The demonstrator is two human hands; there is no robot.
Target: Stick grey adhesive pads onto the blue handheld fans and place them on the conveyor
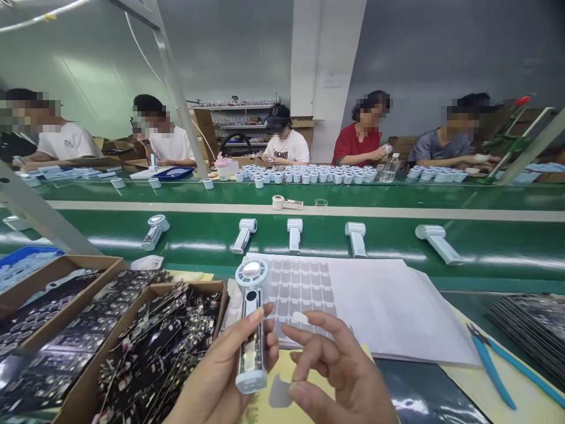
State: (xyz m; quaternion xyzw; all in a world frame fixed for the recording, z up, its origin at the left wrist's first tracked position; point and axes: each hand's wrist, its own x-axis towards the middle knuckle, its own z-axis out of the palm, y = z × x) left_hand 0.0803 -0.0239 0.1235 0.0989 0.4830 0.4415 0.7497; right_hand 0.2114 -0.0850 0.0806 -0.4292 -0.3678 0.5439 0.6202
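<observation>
My left hand is wrapped round a light-blue handheld fan, held upright with its round head at the top. The handle's front is uncovered, and a circuit board shows inside. Close to its right side, my right hand pinches a small grey sticker by its edge between thumb and a finger. Its other fingers are spread, and a small white spot shows at one fingertip; I cannot tell what it is. Behind the hands lies a sheet of grey stickers on white paper.
Cardboard boxes of circuit boards stand at left. Blue-handled pliers and stacked black boards are at right. Several fan bodies lie on the green conveyor belt. Across it, several people sit behind rows of small cups.
</observation>
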